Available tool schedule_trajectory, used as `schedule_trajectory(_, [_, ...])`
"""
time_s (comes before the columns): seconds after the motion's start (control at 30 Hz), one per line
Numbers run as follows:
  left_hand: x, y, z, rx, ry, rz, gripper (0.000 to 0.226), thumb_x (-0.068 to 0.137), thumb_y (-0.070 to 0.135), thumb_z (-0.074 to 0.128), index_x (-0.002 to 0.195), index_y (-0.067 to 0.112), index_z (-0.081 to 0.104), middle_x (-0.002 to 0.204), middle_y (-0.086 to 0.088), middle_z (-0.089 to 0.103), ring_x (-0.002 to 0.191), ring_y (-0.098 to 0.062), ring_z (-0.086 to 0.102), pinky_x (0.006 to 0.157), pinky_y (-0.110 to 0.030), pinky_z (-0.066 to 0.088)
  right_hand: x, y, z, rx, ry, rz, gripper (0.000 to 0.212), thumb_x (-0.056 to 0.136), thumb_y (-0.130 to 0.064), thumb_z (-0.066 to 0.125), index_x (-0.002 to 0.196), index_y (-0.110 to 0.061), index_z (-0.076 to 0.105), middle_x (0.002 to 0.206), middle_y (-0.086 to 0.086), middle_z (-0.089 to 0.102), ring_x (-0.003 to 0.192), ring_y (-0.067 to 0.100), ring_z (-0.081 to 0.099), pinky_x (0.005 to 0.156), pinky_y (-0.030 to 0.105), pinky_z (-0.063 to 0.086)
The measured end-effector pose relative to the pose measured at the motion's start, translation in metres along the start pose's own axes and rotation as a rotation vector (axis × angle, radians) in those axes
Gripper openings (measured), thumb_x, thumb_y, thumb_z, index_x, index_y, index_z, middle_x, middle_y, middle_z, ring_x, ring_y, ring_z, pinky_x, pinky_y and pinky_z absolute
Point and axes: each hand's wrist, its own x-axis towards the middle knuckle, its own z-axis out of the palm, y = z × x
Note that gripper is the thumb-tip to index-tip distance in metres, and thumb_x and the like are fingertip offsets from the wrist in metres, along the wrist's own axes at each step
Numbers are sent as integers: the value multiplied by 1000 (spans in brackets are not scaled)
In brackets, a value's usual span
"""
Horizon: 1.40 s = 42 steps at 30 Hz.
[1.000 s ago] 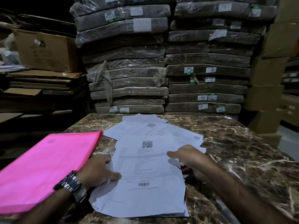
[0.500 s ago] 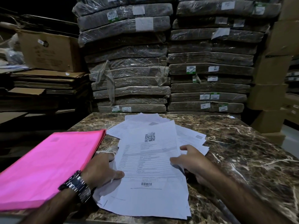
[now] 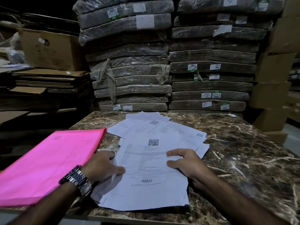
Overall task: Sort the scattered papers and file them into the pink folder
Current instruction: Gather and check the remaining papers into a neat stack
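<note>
Printed sheet with a QR code lying uppermost on a loose stack of white papers, at the near middle of the marble table. More papers fan out unsquared beyond the sheet's far edge and past its right side. The pink folder lies closed just left of the sheet, one corner overhanging the table's left edge; nothing appears filed in it yet.

Step in hand, as judged: gathering the scattered sheets into one squared stack. To do it well, draw both side edges inward together, keep the palms low so the lower sheets are not dragged askew, and pull the far sheets toward the stack before lifting anything. Thin paper is likely to slide and buckle if pushed from one side only.

Left hand, wristwatch on its wrist: half open, fingers curled, thumb pressed flat on the sheet's left margin, the other fingers at or under the left edge; whether they pinch the paper cannot be told. Right hand: spread and loosely arched, index finger and thumb resting on the sheet's right margin, pressing rather than clasping. Neither hand touches the folder.

Behind the sheet, past the table's far edge, rise shrink-wrapped bundles.
</note>
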Motion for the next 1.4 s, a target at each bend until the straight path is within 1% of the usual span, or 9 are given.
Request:
schedule_trajectory(0.13, [1,1,1,196,180,42,42,75,51,72,86,12,60,88,-4,63,77,-18,56,63,-28,40,-2,-11,-19,107,-44,5,29,83,10,66,106,-7,70,91,22,75,66,28,72,64,36,60])
schedule_trajectory(0.3, [-3,26,8,-182,121,135,80,70,66,66,136,31,38,109,10,59,101,-13,61,88,-35,51,-7,-18,-56,175,-58,-56,31,86,11,60,107,-11,69,69,7,75,49,17,69,41,21,52])
schedule_trajectory(0.4, [-4,54,15,-460,-17,174,85,75,47,74,142,44,22,110,5,61,98,-15,66,82,-35,56,-9,-20,-80,190,-55,-58,31,87,9,59,108,-12,68,74,9,76,50,20,70,41,23,52])
schedule_trajectory(0.5, [0,82,29,-704,-97,262,70,78,14,77,136,34,42,120,5,59,90,4,66,66,-15,55,-14,-17,-105,185,-77,-39,32,88,8,58,110,-13,68,82,12,77,58,22,73,46,26,55])
schedule_trajectory(0.83, [18,197,128,-597,-362,322,63,76,10,78,130,14,47,126,-4,58,78,-16,66,73,-27,58,-31,6,-228,-136,153,-63,41,83,7,68,116,-16,63,105,-9,64,75,-5,65,56,6,50])
schedule_trajectory(1.0, [23,233,161,-286,-346,404,91,72,28,81,143,15,25,129,0,52,106,-14,53,87,-27,46,-36,29,-270,-399,242,-30,48,77,-4,78,121,-17,63,130,-1,58,114,14,57,94,31,48])
schedule_trajectory(1.17, [20,243,166,-127,-267,432,78,68,32,83,126,12,34,120,-2,58,99,-18,54,77,-30,48,-30,52,-278,-584,318,-63,52,71,-13,85,118,-16,64,127,1,58,114,17,55,87,25,42])
schedule_trajectory(1.33, [20,234,149,170,-92,480,80,65,49,81,123,7,45,119,-6,58,106,-26,57,76,-33,49,-30,41,-270,-911,386,-43,49,69,-28,85,113,-21,64,90,-16,54,79,6,55,72,25,38])
schedule_trajectory(1.4, [25,226,139,213,-44,503,64,68,50,78,113,9,58,113,-3,62,104,-22,58,74,-29,48,-29,33,-261,-1136,481,-64,52,70,-36,82,116,-19,66,99,-5,65,93,18,60,73,26,38])
